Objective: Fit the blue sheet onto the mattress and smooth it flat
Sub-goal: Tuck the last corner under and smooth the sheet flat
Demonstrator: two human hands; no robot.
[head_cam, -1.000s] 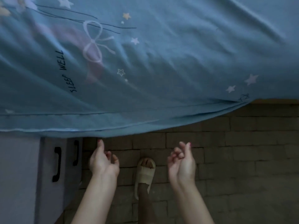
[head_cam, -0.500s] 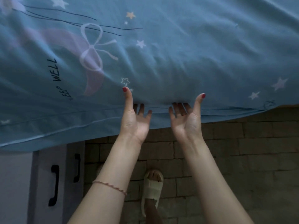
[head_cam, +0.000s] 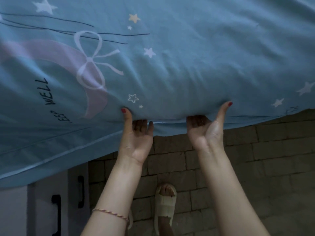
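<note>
A second ago both hands hung palm-up below the bed, holding nothing; now they have come up to the near edge of the sheet [head_cam: 187,68] and taken hold of it. The left hand [head_cam: 136,133] has its thumb pressed on top of the fabric and its fingers [head_cam: 140,124] curled up underneath, pinching the hem. The right hand [head_cam: 204,130] does the same just to its right, thumb on top, fingers [head_cam: 196,119] tucked under the edge. Where exactly the fingertips end is hidden by the cloth.

The sheet lies spread over the mattress, filling the far part of the view, its border hanging over the near side. Between the thumbs the cloth bunches into small creases, and soft wrinkles run away from the grip toward the far side. The mattress itself is covered and cannot be seen.

This grip probably means the near edge is about to be pulled taut or tucked under, so the fitting is under way and the smoothing is not yet done.

Below are a brick floor [head_cam: 255,159], a foot in a slipper [head_cam: 164,201] and a grey cabinet [head_cam: 42,210] at the left.
</note>
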